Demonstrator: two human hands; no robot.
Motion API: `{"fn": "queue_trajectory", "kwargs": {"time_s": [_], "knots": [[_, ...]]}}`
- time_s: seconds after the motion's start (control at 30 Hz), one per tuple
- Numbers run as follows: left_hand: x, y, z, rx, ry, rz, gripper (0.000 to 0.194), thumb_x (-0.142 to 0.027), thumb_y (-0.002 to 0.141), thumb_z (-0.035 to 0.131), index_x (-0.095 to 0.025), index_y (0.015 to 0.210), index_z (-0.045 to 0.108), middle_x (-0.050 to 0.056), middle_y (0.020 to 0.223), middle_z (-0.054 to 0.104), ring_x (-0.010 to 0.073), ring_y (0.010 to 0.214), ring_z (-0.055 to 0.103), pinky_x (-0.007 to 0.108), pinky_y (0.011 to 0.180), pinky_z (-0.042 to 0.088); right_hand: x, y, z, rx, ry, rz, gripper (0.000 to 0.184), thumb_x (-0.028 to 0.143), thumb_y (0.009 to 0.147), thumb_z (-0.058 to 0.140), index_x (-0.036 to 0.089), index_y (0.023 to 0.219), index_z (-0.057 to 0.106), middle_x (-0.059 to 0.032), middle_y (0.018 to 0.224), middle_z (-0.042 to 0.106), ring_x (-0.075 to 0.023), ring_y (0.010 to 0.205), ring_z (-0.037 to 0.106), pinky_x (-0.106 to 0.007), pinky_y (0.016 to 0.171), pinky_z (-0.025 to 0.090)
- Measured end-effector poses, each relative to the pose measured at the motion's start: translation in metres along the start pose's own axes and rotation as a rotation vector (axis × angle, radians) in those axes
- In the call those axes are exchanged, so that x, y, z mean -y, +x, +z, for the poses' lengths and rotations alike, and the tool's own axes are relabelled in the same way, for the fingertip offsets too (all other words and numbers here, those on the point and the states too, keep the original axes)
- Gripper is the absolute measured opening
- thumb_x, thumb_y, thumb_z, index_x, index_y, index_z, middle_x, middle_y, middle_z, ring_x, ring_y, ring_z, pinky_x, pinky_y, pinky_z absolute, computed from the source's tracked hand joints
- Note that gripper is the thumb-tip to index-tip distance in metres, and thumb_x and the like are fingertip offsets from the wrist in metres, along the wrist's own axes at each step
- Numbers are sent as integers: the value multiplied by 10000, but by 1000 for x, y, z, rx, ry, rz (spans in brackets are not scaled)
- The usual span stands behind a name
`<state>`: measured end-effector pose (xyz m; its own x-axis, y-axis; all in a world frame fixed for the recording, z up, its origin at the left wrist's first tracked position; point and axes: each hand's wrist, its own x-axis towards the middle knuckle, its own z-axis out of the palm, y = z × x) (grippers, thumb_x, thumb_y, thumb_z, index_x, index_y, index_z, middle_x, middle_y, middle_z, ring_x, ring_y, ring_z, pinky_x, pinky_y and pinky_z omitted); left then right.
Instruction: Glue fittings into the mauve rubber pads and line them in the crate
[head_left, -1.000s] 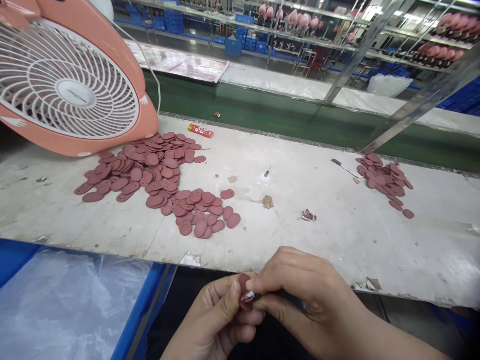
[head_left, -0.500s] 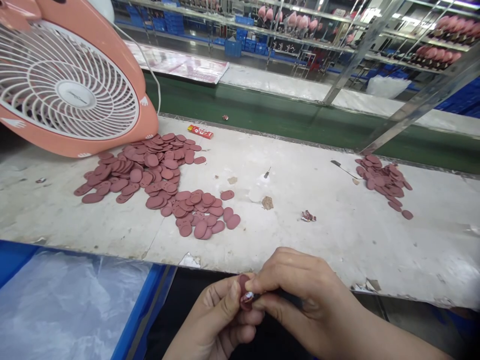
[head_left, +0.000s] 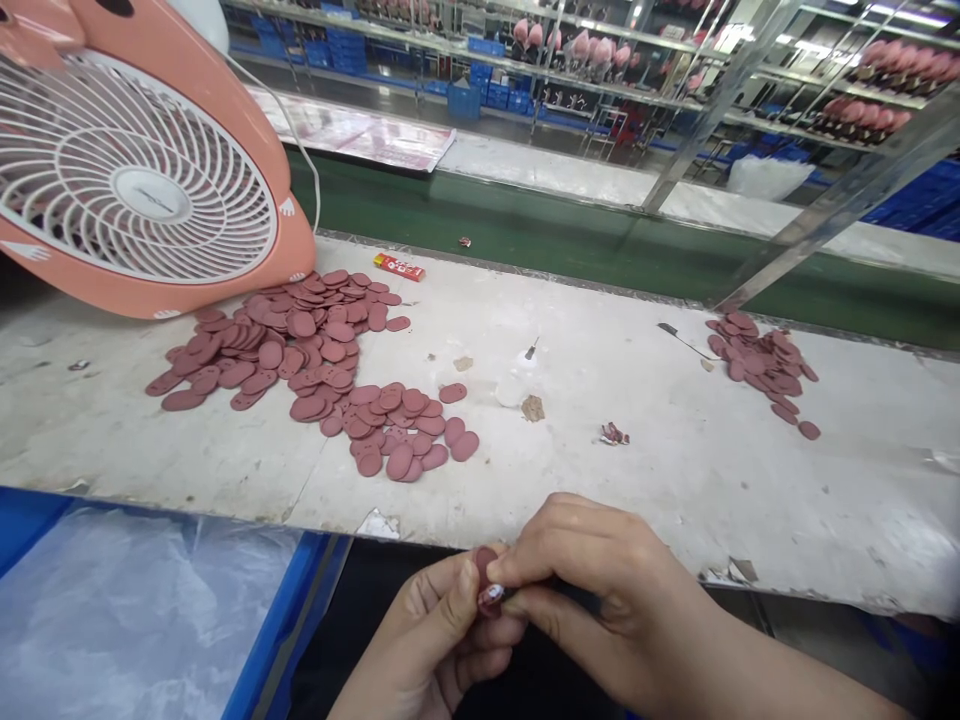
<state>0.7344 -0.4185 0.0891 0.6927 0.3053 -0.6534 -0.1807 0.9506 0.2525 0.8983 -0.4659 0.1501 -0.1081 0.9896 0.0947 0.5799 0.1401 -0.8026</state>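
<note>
At the bottom centre of the frame, the left hand (head_left: 431,630) grips a small pink oval pad (head_left: 487,572) between thumb and fingers, long axis nearly upright, while the right hand (head_left: 600,590), pressed against it from the right, pinches a dark slim object (head_left: 574,596).

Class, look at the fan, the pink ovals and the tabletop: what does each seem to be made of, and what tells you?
The fan looks like glossy moulded plastic, with thin even ribs. The pink ovals look matte and thin, perhaps rubber or leather. The tabletop seems a white-coated board, scuffed and chipped at the edge.
</note>
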Motion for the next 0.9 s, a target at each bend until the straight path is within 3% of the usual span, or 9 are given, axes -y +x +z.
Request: {"fn": "queue_trajectory", "kwargs": {"time_s": [0.37, 0.9], "knots": [[-11, -7, 11, -66, -8, -36, 228, -266, 565, 907, -159, 716, 773, -7, 611, 743, 98, 569, 700, 148, 567, 570, -1, 4, 0, 0, 7, -2, 114, 66, 865, 634, 125, 950, 683, -40, 819, 687, -104, 768, 613, -196, 709, 483], [-11, -7, 9, -22, -26, -7, 176, -231, 617, 886, -154, 711, 759, 6, 639, 751, 115, 599, 708, 160, 583, 572, -1, 6, -2, 10, 1, -14, 107, 63, 853, 647, 113, 936, 693, -50, 816, 692, -114, 760, 614, -213, 699, 484]]}}
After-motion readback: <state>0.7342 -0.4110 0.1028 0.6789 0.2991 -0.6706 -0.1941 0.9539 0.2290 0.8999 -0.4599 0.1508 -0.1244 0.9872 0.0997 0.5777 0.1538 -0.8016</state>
